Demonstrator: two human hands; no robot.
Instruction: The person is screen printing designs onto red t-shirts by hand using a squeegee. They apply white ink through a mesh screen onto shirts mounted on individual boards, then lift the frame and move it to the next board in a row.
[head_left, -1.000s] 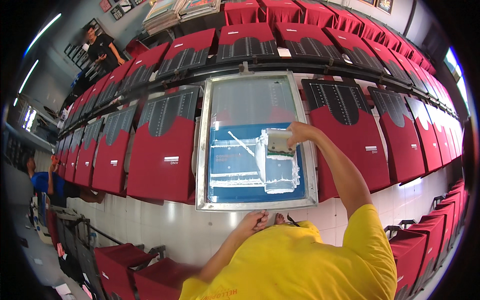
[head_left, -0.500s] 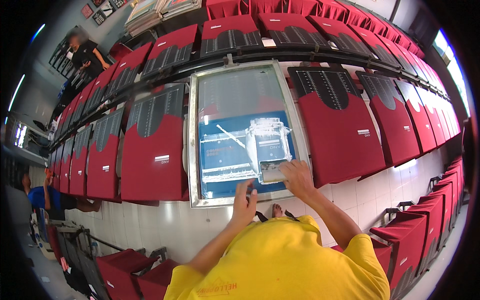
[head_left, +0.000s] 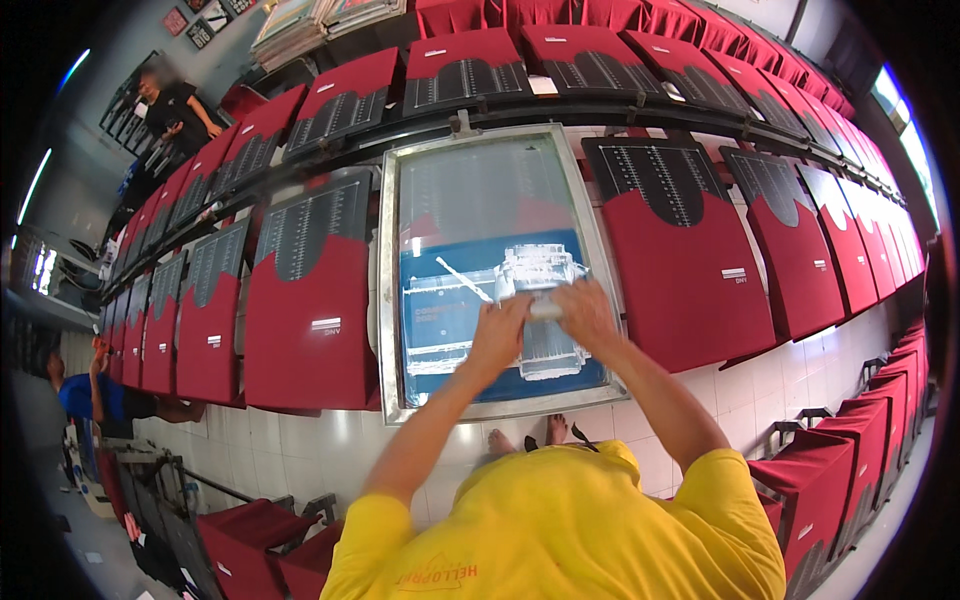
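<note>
A silver-framed printing screen (head_left: 505,411) lies in front of me over one of the boards. The lower part of its mesh (head_left: 450,330) is blue and carries smears of white ink (head_left: 538,260). Both my hands are on a pale-handled squeegee (head_left: 545,309), which stands on the mesh below the thickest ink. My left hand (head_left: 497,335) grips its left end and my right hand (head_left: 588,314) its right end, fingers closed on each side. The blade is mostly hidden behind the handle and my hands.
Boards dressed in red cloth, such as this one (head_left: 680,280) to the right and this one (head_left: 300,320) to the left, flank the screen. A dark rail (head_left: 560,103) runs behind it. People stand at the far left, one in black (head_left: 172,110), one in blue (head_left: 85,397).
The squeegee has moved up the screen, away from me. My left hand, open and apart from it before, now holds its left end; my right hand has kept its hold.
</note>
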